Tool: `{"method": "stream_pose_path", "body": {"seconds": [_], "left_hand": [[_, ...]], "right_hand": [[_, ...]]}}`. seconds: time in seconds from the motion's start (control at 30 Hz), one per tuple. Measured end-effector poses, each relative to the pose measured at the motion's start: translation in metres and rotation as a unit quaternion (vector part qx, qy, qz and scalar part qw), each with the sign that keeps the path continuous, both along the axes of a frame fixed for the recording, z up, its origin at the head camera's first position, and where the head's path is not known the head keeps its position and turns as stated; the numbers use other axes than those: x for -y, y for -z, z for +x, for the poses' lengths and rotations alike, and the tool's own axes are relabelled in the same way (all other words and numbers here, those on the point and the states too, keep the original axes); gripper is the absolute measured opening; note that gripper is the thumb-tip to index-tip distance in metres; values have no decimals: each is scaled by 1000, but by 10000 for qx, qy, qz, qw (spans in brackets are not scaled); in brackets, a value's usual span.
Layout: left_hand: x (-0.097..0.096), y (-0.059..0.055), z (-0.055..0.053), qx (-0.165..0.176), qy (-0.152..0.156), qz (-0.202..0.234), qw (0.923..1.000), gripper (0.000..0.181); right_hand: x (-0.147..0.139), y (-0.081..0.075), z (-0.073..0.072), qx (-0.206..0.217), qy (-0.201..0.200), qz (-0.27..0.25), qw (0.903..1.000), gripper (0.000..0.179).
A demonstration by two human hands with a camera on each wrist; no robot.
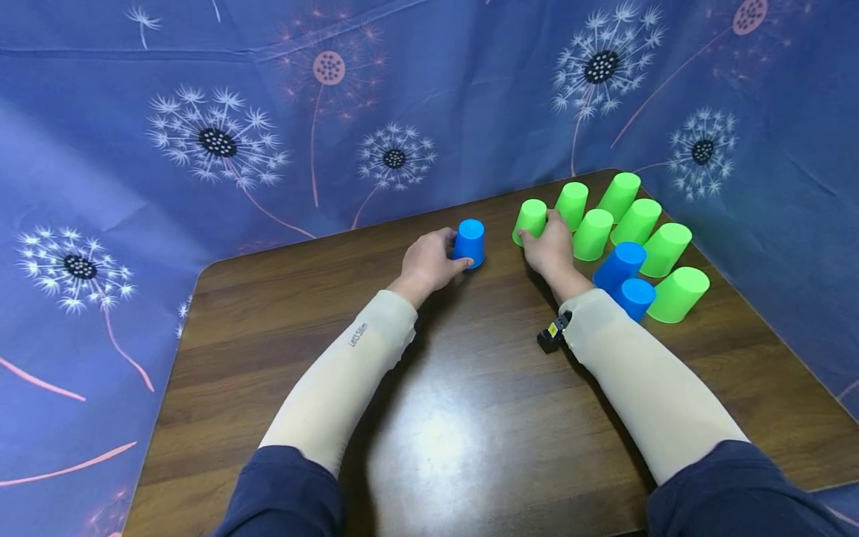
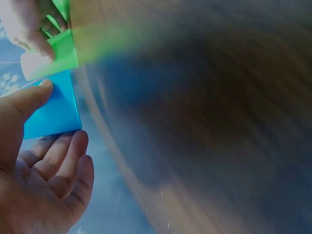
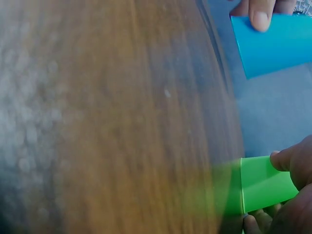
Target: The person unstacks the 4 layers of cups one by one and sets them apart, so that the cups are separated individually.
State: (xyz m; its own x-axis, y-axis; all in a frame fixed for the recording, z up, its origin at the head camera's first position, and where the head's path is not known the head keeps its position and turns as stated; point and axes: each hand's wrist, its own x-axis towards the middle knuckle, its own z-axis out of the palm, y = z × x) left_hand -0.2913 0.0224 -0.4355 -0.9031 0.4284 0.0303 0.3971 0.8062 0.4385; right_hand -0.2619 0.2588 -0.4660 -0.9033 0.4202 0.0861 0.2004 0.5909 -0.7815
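Note:
Near the back middle of the table, my left hand (image 1: 429,261) holds an upside-down blue cup (image 1: 471,240), thumb on the near side. In the left wrist view, the thumb presses the blue cup (image 2: 57,109) while the fingers curve under its other side. To the right, my right hand (image 1: 552,252) grips an upside-down green cup (image 1: 532,218) at the left end of a group of cups. The right wrist view shows the thumb on the green cup (image 3: 263,183), fingers around the far side. A gap separates the two held cups.
Several more green cups (image 1: 667,250) stand upside down at the right back of the wooden table (image 1: 268,358). Two blue cups, one farther (image 1: 620,265) and one nearer (image 1: 636,297), stand beside my right forearm. A blue dandelion-print cloth (image 1: 470,112) hangs behind the table.

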Motion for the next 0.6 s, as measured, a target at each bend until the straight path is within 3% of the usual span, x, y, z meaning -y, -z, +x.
{"method": "stream_pose_path", "body": {"seconds": [0.27, 0.6], "left_hand": [[-26, 12, -12, -88, 3, -102, 9999, 63], [-46, 18, -16, -47, -33, -6, 10000, 60]], "right_hand": [[1, -1, -1, 115, 96, -37, 9999, 69], [1, -1, 0, 34, 100, 7, 9999, 68]]}}
